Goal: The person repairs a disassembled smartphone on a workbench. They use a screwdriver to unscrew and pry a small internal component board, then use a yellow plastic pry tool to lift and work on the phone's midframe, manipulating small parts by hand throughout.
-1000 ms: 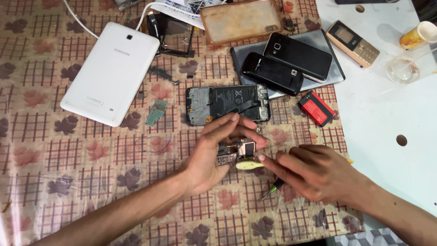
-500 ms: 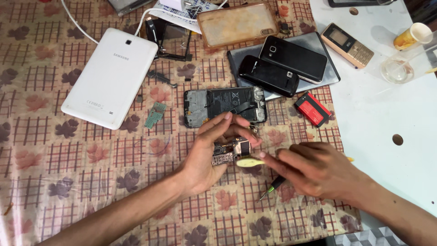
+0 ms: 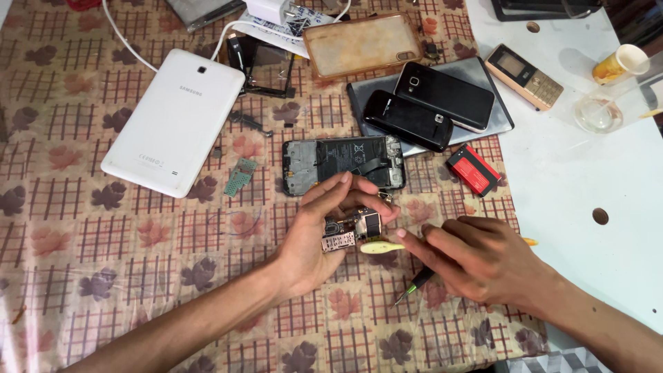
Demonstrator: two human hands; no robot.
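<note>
From the head camera, I am holding a small circuit board (image 3: 352, 231) in my left hand (image 3: 324, 235), pinching it between thumb and curled fingers so that it is sitting tilted just in front of the opened phone (image 3: 343, 164), which is lying face down with its back off and its battery showing. My right hand (image 3: 483, 259) is closing around a pale yellow brush (image 3: 382, 246), the fingers gripping its handle while its head is touching the lower right edge of the circuit board (the rest of the handle is hidden under my hand, with an orange tip poking out on the far side). A green-handled screwdriver (image 3: 414, 284) is lying on the patterned cloth (image 3: 103, 242) below my right hand, nearer to me than the opened phone; whether my fingers are touching it I cannot tell. Left of the opened phone a small green board (image 3: 239, 177) is resting on the cloth, and farther left a white tablet (image 3: 176, 119) is lying face down. Behind the opened phone two black phones (image 3: 428, 107) are stacked on a grey slab, and to its right a red battery (image 3: 474, 169) is sitting near the cloth's edge.
</note>
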